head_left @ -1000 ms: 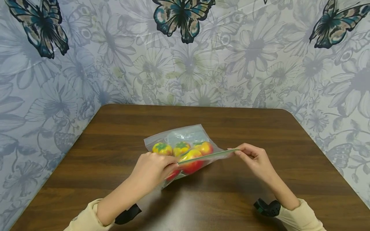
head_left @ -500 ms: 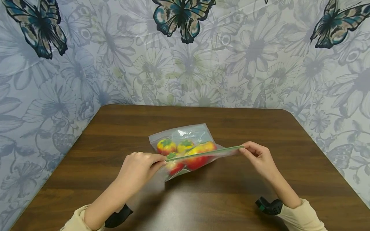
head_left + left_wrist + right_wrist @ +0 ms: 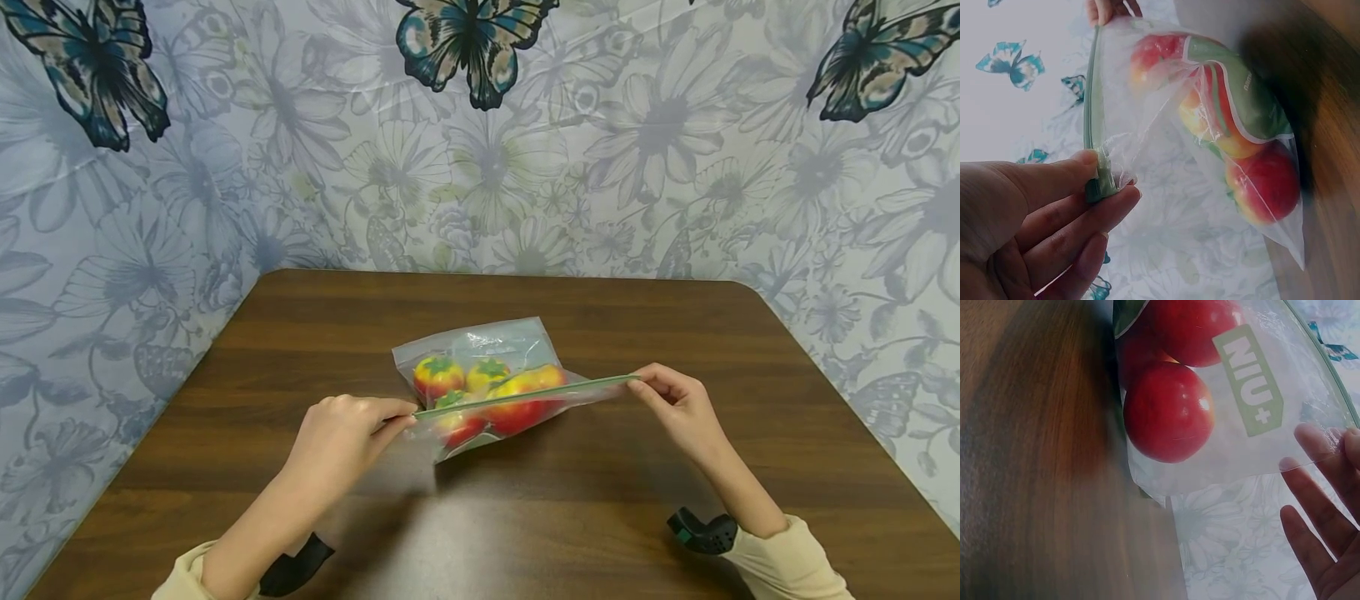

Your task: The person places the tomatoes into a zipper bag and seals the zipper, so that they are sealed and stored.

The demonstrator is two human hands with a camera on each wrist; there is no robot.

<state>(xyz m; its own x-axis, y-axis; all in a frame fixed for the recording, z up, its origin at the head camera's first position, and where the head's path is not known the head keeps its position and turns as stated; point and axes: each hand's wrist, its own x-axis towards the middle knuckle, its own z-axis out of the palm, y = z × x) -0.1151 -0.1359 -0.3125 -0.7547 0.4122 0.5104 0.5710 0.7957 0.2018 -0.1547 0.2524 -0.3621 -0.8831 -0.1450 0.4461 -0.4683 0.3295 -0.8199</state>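
A clear plastic zip bag [image 3: 510,340] with a green zip strip [image 3: 525,397] rests on the table, its mouth lifted and stretched between the two hands. Inside are several round red-and-yellow fruits [image 3: 438,377] with green tops, their exact kind unclear. My left hand [image 3: 337,437] pinches the left end of the strip between thumb and fingers, as the left wrist view also shows. At the strip's other end, my right hand [image 3: 681,410] pinches the corner; in the right wrist view its lower fingers [image 3: 1319,503] are spread. Whether the zip is sealed cannot be told.
Beneath the bag is a brown wooden table [image 3: 585,517] with rounded far corners. Behind it hangs a flower-patterned cloth [image 3: 517,192] with butterflies. Dark devices [image 3: 701,532] are strapped at both wrists. Green printing [image 3: 1250,381] marks the bag.
My left hand has slid left and away from the fruits to the strip's end. My right hand has shifted slightly right and up, and the strip is now straighter, with the bag drawn slightly rightward.
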